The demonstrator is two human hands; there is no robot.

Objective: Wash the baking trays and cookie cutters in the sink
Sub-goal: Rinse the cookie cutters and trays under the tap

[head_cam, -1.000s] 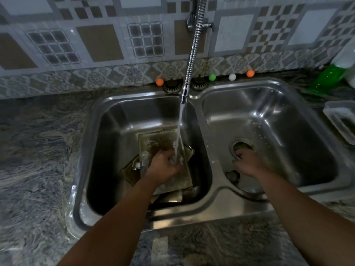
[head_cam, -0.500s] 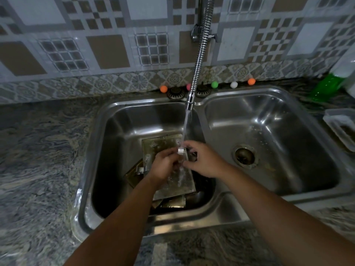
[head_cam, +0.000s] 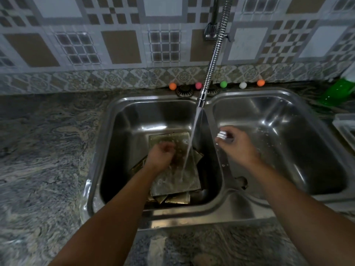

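Several brownish square baking trays (head_cam: 173,184) lie stacked in the left basin of the steel double sink (head_cam: 221,212), with water from the faucet (head_cam: 201,98) running onto them. My left hand (head_cam: 162,156) hovers just over the top tray, left of the stream; it is motion-blurred with curled fingers, and what it holds, if anything, is unclear. My right hand (head_cam: 237,145) is raised over the divider at the right basin's edge. Its fingertips pinch a small shiny metal cookie cutter (head_cam: 222,134).
A flexible metal hose hangs from the tiled wall. Small coloured balls (head_cam: 223,84) line the sink's back rim. A green bottle (head_cam: 334,93) and a white container (head_cam: 345,129) sit on the right counter. Marbled stone counter (head_cam: 48,150) spreads to the left and front.
Both hands met under the stream on the small cutter; my right hand has since carried it right, toward the right basin. My left hand dropped back over the trays.
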